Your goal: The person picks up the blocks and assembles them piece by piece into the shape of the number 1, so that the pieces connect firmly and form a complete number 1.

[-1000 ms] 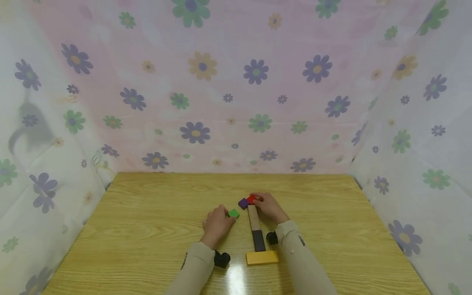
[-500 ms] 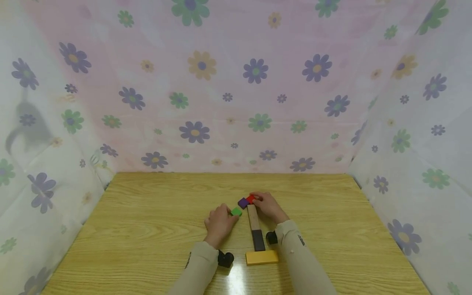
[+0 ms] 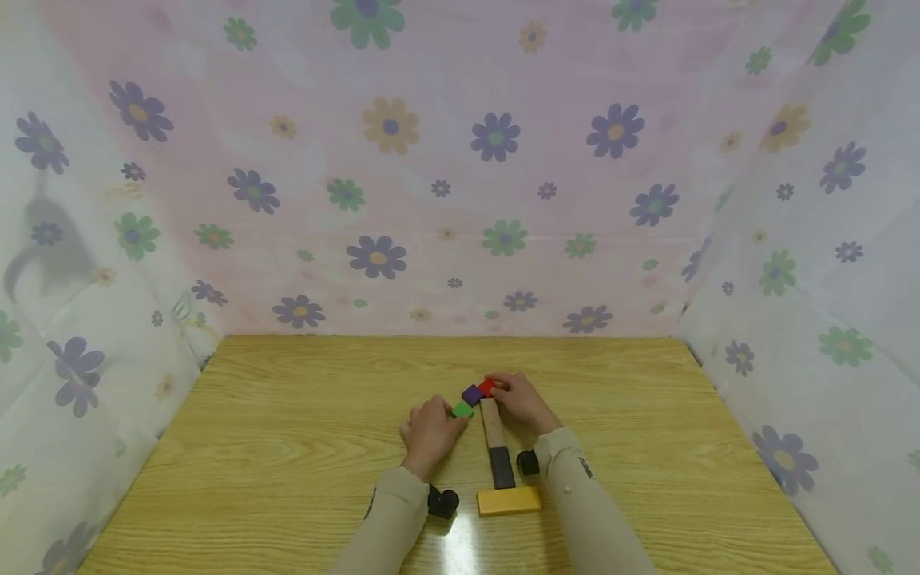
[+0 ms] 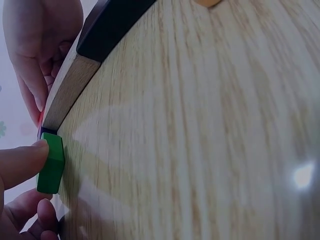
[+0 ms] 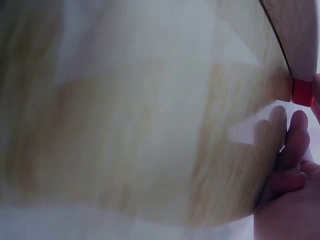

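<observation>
My left hand (image 3: 431,435) pinches a small green block (image 3: 462,410) between thumb and fingers; the left wrist view shows the thumb on this green block (image 4: 54,167). Just beyond it lies a purple block (image 3: 471,394); whether the two touch I cannot tell. A red block (image 3: 486,387) sits against the purple one's right side, and my right hand (image 3: 523,401) holds it by thumb and finger. Below these, a plain wooden block (image 3: 492,422) meets a black block (image 3: 501,468) end to end. Crosswise at the near end lies a yellow block (image 3: 509,501).
All the blocks lie on a wood-grain table (image 3: 302,447). A flowered cloth (image 3: 431,224) hangs behind and at both sides. Each wrist wears a black camera, one beside the yellow block (image 3: 443,503), the other close to the black block.
My left hand has slid the green block right and slightly away, up close to the purple block. The right hand stays on the red block, and the other blocks keep their places.
</observation>
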`<state>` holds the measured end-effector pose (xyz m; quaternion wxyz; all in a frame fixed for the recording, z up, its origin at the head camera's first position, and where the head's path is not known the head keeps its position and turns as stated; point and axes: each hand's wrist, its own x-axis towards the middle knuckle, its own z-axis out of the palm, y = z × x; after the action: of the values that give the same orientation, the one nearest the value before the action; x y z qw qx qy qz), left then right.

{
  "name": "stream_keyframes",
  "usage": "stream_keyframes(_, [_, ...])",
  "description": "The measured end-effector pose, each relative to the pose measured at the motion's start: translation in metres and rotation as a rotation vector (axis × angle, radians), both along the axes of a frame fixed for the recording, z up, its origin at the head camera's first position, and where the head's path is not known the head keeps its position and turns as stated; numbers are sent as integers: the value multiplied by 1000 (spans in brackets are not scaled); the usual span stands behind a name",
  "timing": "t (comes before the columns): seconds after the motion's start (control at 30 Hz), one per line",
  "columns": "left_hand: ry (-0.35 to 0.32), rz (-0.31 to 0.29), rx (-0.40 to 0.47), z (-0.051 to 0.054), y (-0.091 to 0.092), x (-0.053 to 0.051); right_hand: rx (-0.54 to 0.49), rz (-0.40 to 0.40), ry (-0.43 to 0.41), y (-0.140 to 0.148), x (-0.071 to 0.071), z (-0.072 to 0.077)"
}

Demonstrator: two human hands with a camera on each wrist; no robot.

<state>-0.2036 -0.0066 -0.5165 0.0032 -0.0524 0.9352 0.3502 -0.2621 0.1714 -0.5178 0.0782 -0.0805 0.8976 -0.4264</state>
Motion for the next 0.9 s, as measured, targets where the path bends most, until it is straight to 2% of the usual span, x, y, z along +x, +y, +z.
stream_keyframes(0.43, [6, 39, 27, -2, 3, -2, 31, 15, 33, -1, -1, 1])
stream_keyframes(0.9, [39, 65, 38, -5, 6, -1, 26, -3, -1, 0, 0, 0])
